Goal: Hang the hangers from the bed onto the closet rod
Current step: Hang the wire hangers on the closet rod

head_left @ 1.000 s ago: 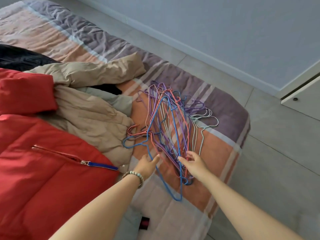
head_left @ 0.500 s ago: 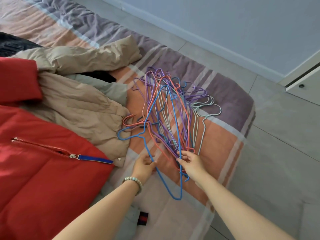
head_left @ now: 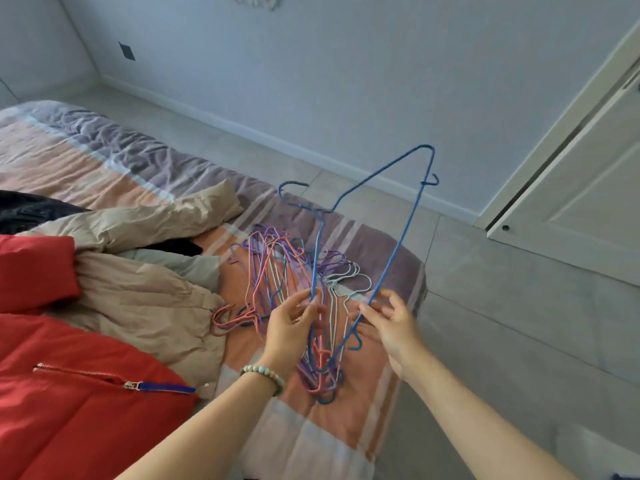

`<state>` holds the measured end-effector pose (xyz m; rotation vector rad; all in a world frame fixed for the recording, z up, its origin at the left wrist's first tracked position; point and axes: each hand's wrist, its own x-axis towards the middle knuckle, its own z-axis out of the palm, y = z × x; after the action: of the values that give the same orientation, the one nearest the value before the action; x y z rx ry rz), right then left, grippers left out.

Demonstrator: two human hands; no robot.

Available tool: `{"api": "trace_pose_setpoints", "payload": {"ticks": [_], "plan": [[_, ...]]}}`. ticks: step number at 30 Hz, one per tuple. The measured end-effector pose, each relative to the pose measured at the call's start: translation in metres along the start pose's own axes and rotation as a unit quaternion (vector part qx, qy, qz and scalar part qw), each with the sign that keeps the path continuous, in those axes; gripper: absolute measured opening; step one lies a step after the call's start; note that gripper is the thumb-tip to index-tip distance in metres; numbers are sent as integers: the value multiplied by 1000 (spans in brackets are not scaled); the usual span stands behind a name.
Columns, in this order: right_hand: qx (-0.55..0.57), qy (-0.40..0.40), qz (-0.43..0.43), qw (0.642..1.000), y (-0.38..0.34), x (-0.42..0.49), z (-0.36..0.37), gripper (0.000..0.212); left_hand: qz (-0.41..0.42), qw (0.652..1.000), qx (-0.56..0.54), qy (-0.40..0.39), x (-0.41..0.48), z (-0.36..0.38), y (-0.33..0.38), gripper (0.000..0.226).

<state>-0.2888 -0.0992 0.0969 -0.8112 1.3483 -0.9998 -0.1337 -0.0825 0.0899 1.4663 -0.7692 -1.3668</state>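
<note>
Striped bed (head_left: 104, 161), tangled hanger pile (head_left: 277, 271); left hand (head_left: 291, 327) and right hand (head_left: 394, 327) each pinch a raised blue hanger (head_left: 398, 239); its lower end may snag the pile

Bare-armed, the person wears a pale green-white bead bracelet (head_left: 264, 375), at 7 o'clock, on the left hand's (head_left: 289, 332) wrist.

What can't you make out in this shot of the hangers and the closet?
Head view only.
Closet rod: not in view; closet door cut off by right edge.
Pile of hangers: count unclear, wires tangled, partly behind left hand.
Right hand: grip on blue hanger unclear, fingers blurred.
Black garment: mostly under beige jacket.
</note>
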Motion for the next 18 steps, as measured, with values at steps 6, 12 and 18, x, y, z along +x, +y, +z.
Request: {"api": "trace_pose_setpoints", "payload": {"ticks": [6,12,18], "plan": [[28,52,-92,994,-145,-41,-56,16,84,990,-16,-111,-43,93,129,18],[-190,199,-234,932,-272,-111,-131,33,196,961,21,-193,-97,169,245,19],[-217,243,-390,861,-381,-207,-181,29,291,910,56,-289,-175,234,343,23]]}}
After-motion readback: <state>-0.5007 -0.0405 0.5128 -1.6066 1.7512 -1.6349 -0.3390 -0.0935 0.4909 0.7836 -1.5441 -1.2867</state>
